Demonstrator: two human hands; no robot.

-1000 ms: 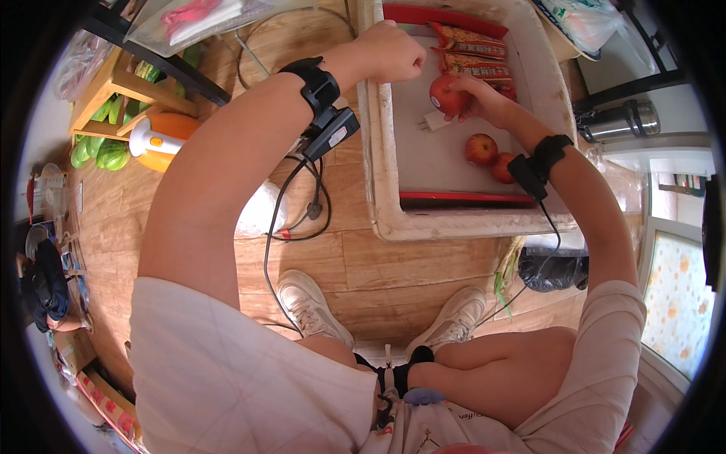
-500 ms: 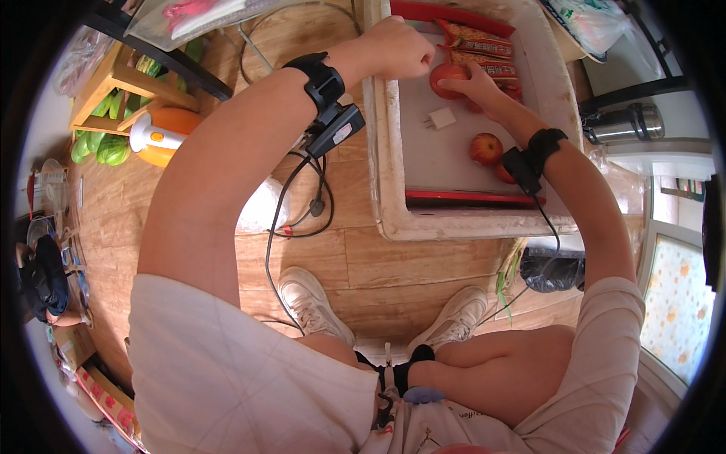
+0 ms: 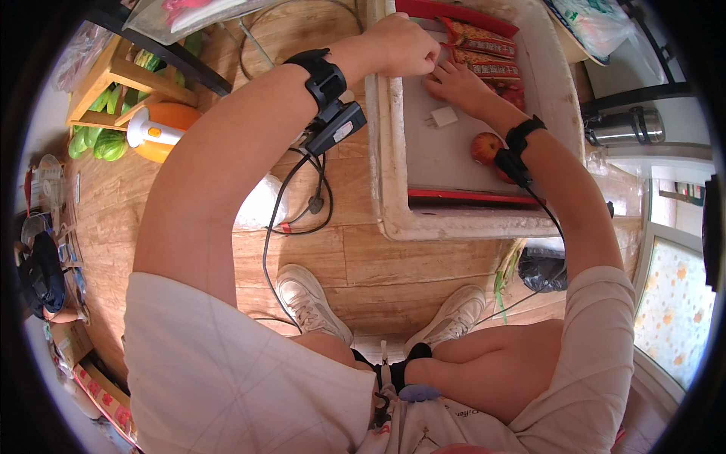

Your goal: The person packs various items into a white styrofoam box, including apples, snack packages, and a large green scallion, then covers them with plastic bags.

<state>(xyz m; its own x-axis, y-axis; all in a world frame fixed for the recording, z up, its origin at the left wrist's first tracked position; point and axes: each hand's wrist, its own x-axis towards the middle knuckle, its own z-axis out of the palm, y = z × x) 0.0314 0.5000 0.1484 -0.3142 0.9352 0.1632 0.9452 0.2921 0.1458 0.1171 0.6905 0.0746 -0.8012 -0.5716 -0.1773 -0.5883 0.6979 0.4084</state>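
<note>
Above the left edge of a white foam box (image 3: 387,166), my left hand (image 3: 402,47) is closed in a fist; whatever it may hold is hidden. My right hand (image 3: 460,85) curls over a red apple (image 3: 433,87) inside the box, its fingertips close to my left fist. Only a sliver of that apple shows past the fingers. Beside the right hand lies a small white charger plug (image 3: 444,116). Nearer to me sits another red apple (image 3: 485,147), and one more is partly covered by the black wrist device. Red snack packets (image 3: 480,41) lie at the far side.
The box stands on a wood-patterned floor (image 3: 340,257) in front of my shoes. A black cable (image 3: 330,216) loops left of it. A steel flask (image 3: 628,125) lies at the right. Green melons and an orange-and-white appliance (image 3: 155,136) are at the left, by a wooden stool (image 3: 125,79).
My right hand has turned palm-down over the apple and shifted slightly left, hiding most of it. My left fist has barely moved.
</note>
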